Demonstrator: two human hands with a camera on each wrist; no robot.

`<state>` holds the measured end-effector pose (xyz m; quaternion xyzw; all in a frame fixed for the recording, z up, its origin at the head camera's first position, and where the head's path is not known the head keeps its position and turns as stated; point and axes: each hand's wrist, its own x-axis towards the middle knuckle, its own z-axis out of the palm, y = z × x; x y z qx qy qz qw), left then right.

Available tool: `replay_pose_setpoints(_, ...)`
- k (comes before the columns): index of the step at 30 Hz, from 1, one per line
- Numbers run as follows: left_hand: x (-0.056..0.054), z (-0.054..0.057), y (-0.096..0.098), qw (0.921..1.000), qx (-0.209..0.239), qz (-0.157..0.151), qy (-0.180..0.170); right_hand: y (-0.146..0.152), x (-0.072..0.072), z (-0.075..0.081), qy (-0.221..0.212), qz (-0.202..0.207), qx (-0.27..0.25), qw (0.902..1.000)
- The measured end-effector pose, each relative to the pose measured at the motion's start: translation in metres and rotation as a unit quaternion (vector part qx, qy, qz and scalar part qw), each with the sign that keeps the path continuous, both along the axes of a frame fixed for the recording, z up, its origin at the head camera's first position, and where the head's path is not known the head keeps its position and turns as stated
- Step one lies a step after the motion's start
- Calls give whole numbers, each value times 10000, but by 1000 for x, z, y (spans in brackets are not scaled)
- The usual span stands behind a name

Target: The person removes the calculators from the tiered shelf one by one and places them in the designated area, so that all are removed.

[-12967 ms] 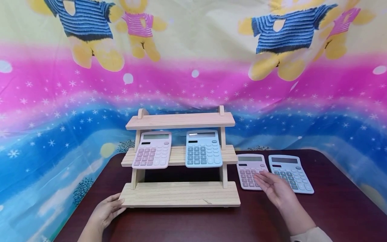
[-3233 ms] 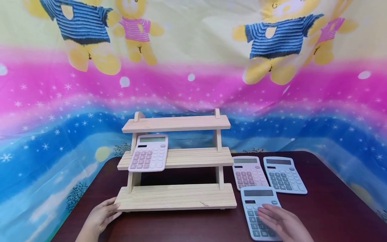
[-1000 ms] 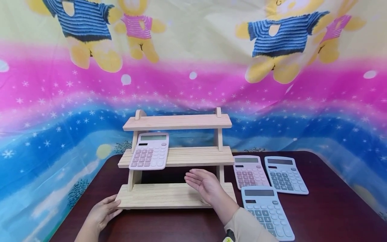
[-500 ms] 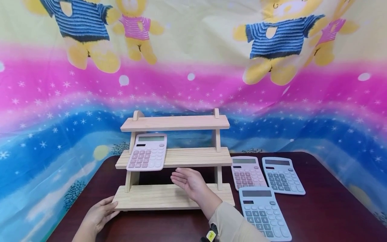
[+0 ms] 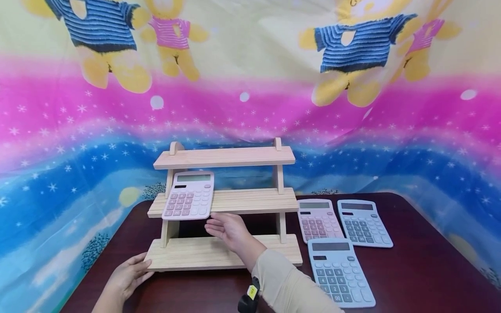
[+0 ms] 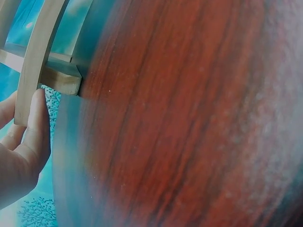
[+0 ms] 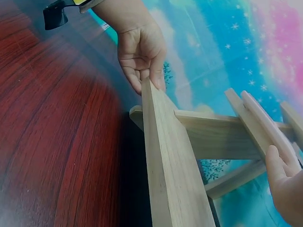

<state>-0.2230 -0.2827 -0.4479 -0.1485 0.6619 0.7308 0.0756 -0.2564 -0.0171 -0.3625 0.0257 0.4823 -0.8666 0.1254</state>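
A three-tier wooden display shelf stands on the dark table. My left hand grips the left end of its bottom board, which the left wrist view shows as a board between thumb and fingers. On the left of the middle tier a pink calculator leans back. My right hand has its fingertips right at that calculator's lower right corner, fingers fairly straight. In the right wrist view the right hand's thumb lies close to the calculator's edge.
Right of the shelf, a second pink calculator and a blue one lie side by side on the table. Another blue calculator lies nearer, its top end meeting the pink one's lower edge. A printed cloth hangs behind.
A blue calculator has gone from the middle tier to the table at right. My right hand has since moved left from it to the pink calculator on the shelf. The left hand keeps its hold.
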Motion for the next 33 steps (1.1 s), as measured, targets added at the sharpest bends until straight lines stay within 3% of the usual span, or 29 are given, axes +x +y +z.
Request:
replay_pose_setpoints(9, 1, 0, 1, 9999, 120, 12, 81, -20, -9, -2, -116, -156, 95, 9998)
replay_pose_setpoints(18, 1, 0, 1, 9999, 98, -18, 72, -31, -12, -5, -230, -666, 71, 9975)
replay_pose_setpoints(23, -2, -6, -3, 9999, 99, -17, 83, -36, -12, -5, -297, -865, 17, 9958)
replay_pose_setpoints(28, -7, -17, -10, 9994, 252, -119, 210, -37, -10, -4, -322, -1050, -149, 9938)
replay_pose_setpoints(33, -3, -11, -5, 9997, 156, 10, 179, -37, -8, -3, -288, -1165, -524, 9914)
